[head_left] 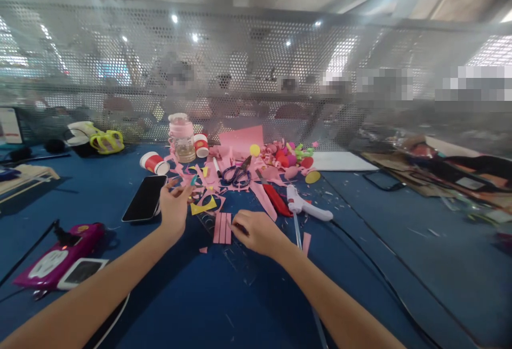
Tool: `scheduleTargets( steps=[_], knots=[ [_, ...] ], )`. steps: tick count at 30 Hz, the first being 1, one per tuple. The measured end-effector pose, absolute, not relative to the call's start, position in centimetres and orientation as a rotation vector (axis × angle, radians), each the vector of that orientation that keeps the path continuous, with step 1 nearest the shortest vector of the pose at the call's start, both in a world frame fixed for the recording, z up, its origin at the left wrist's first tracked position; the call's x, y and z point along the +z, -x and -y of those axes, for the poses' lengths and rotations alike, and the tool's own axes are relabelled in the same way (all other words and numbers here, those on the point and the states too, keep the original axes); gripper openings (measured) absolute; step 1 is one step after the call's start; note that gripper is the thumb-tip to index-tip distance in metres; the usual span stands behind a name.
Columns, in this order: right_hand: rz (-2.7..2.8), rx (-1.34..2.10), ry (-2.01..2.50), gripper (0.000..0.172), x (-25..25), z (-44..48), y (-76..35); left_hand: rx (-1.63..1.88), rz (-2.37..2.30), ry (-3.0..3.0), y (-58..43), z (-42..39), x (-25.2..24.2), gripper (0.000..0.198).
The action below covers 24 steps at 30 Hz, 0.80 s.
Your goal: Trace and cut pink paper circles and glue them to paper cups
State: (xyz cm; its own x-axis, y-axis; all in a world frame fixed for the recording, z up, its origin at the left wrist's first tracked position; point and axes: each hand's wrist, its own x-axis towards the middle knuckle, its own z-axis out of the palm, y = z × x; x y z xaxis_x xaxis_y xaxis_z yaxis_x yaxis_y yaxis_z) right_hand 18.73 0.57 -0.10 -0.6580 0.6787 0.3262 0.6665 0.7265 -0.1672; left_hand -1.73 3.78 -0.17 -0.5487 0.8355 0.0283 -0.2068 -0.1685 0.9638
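My left hand [175, 207] hovers above the blue table beside a black phone [144, 198], its fingers pinched on a thin pink paper strip [187, 188]. My right hand [256, 231] rests on the table with its fingers curled against the right edge of three pink paper strips [222, 228] lying side by side on a clear ruler [236, 255]. A yellow paper scrap [203, 206] lies just beyond the strips.
Pink paper scraps, purple scissors [236, 174], a red cutter [277, 199], a white glue gun [307, 207], paper cups [154, 163], a jar [182, 137] and colourful balloons [286, 156] crowd the middle. A magenta device [60, 255] lies at left. A mesh screen [256, 71] stands behind.
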Motion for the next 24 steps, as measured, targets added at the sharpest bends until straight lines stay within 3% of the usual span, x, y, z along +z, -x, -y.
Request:
scheduleTargets(
  steps=[7, 13, 19, 24],
  knots=[
    [2.667, 0.027, 0.944, 0.022, 0.5, 0.8, -18.2, 1.716, -1.404, -0.651, 2.0, -4.1, 0.1, 0.033],
    [2.763, 0.093, 0.999, 0.025, 1.1, 1.1, -17.9, 1.561, -1.432, -0.76, 1.1, -3.6, -0.8, 0.044],
    [2.914, 0.21, 1.08, 0.047, 1.5, 1.0, -18.0, 1.552, -1.445, -0.823, 1.1, -3.7, -1.3, 0.055],
    [2.986, 0.205, 1.083, 0.042, 1.4, 1.0, -17.8, 1.542, -1.454, -0.843, 1.0, -3.8, -1.8, 0.055]
  ],
)
